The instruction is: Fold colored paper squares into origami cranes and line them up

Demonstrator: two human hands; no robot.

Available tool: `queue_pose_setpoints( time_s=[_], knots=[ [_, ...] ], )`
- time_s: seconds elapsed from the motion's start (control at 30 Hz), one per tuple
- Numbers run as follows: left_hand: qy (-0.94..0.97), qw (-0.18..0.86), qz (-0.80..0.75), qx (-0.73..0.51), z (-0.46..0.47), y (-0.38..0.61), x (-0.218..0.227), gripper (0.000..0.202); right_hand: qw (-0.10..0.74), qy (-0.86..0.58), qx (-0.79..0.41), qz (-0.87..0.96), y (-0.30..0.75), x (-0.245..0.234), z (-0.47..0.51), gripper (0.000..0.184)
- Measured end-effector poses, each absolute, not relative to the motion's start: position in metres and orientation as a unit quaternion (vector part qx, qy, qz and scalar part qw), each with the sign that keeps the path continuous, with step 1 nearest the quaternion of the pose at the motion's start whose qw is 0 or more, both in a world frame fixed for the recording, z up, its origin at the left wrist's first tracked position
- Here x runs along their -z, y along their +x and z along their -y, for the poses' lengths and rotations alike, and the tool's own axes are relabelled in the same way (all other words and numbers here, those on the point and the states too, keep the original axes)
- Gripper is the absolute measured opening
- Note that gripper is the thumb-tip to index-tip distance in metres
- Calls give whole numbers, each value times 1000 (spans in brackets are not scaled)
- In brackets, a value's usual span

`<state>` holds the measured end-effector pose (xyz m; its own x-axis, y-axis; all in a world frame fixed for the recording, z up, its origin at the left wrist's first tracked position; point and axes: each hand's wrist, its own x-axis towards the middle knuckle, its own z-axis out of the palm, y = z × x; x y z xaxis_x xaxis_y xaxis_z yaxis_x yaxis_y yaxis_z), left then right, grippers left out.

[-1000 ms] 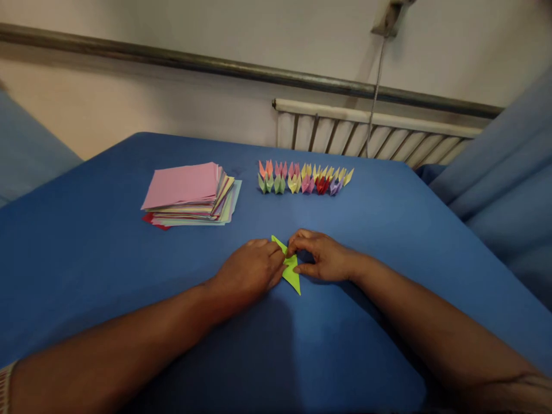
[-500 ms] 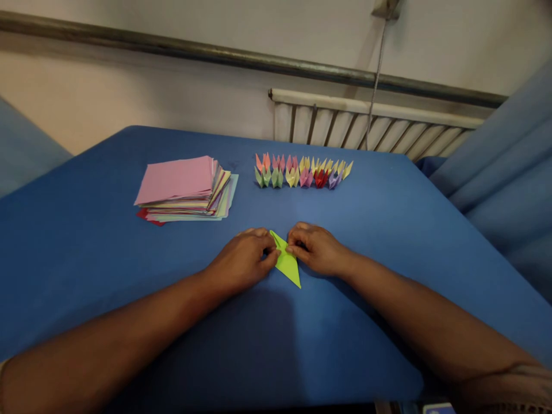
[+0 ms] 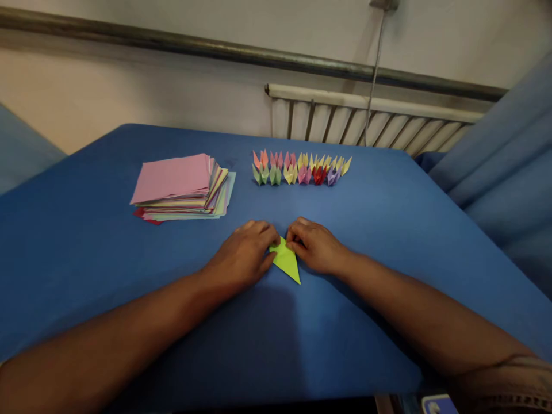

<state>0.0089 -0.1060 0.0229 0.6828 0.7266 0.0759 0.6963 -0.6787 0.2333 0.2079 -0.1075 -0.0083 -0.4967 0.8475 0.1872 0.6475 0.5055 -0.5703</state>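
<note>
Folded lime-green paper (image 3: pixel 288 264) being gripped by fingers of left hand (image 3: pixel 245 252) and right hand (image 3: pixel 318 247), origami figures (image 3: pixel 304 175) standing beyond it

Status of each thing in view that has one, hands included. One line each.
Green paper: folded, one pointed end toward the person
Left hand: touching the green paper's left side
Right hand: touching the green paper's right side
Paper stack: piled unevenly, pink on top
Folded paper figures: upright, in two rows
Right curtain: hanging in folds
</note>
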Motion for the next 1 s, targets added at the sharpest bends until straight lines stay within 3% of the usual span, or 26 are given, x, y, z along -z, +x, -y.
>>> queue_pose_setpoints(
  time_s=[0.2, 0.6, 1.0],
  knots=[
    [954, 76, -289, -16, 108, -1, -22, 29, 206, -446, -206, 846, 210, 5, 107, 7],
    [953, 74, -292, 26, 122, -6, -36, 50, 194, -503, -194, 819, 205, 6, 110, 10],
    [949, 78, -300, 61, 124, -8, -52, 41, 193, -495, -167, 830, 208, 8, 108, 10]
  ],
)
